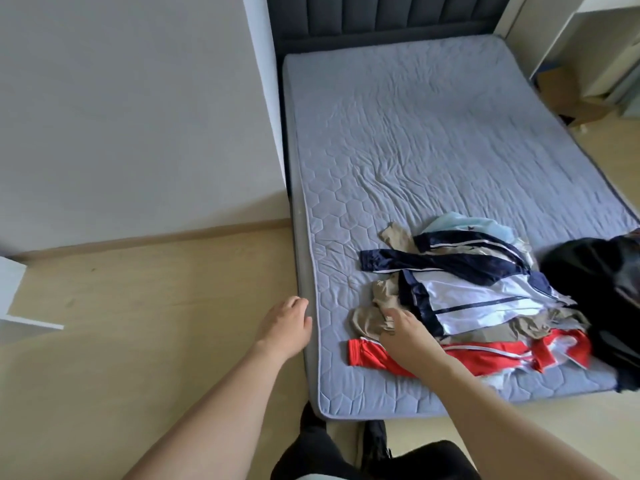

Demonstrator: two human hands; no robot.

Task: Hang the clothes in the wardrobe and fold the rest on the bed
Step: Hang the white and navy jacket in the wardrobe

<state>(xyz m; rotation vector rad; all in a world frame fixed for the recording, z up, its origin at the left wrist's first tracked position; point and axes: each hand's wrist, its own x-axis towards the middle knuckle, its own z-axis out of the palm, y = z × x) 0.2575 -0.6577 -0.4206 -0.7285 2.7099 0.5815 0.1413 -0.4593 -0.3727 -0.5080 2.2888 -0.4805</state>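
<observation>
Right hand [405, 336] on the beige garment [372, 318], fingers curled.

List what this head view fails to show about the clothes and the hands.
- Black garment: cut off by the right edge.
- Light blue garment: mostly buried under the pile.
- Right hand fingertips: sunk into the beige fabric, grip unclear.
- Wardrobe: out of frame.

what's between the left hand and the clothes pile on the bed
In the head view, only bare quilted mattress cover lies between the left hand at the bed's edge and the clothes pile; the right hand touches the pile.
</observation>
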